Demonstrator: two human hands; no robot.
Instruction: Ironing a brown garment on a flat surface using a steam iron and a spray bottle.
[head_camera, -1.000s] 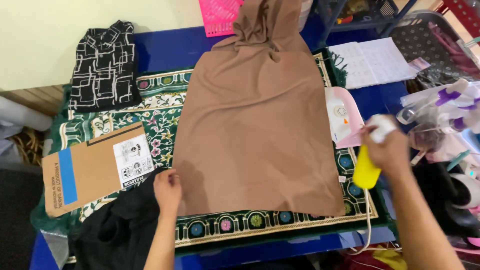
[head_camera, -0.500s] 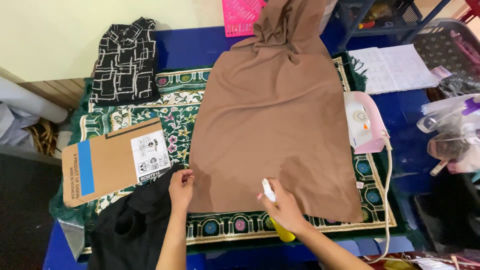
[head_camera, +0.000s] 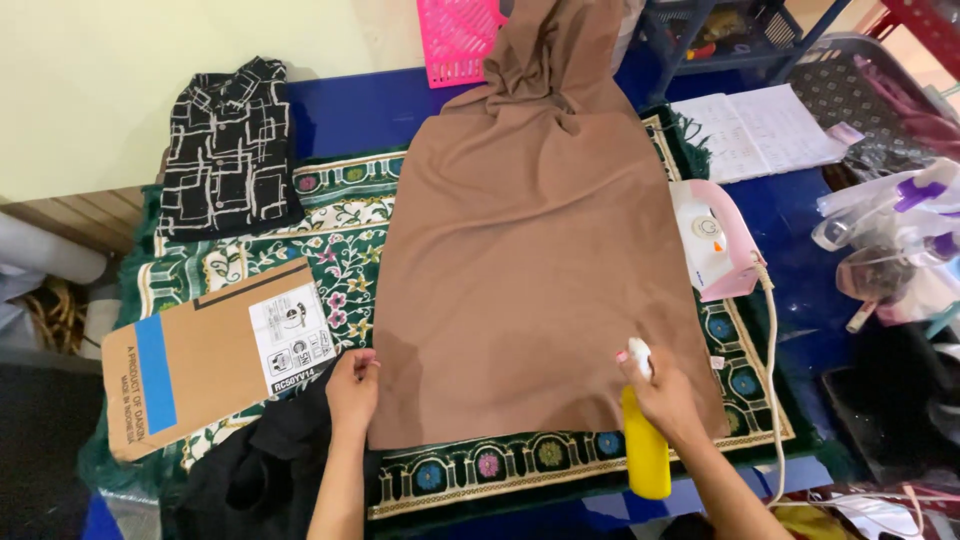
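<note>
Brown cloth (head_camera: 530, 270), one piece, pinched by left hand (head_camera: 352, 388); right hand (head_camera: 662, 395) fingers grip one yellow spray bottle (head_camera: 645, 455).

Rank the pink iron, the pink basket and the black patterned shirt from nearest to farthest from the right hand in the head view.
From the right hand:
1. Pink iron, just above it on the right.
2. Pink basket, top centre.
3. Black patterned shirt, far upper left.

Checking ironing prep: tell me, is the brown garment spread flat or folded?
Spread flat: the brown garment lies open across the patterned mat, bunched only at its top end.
</note>
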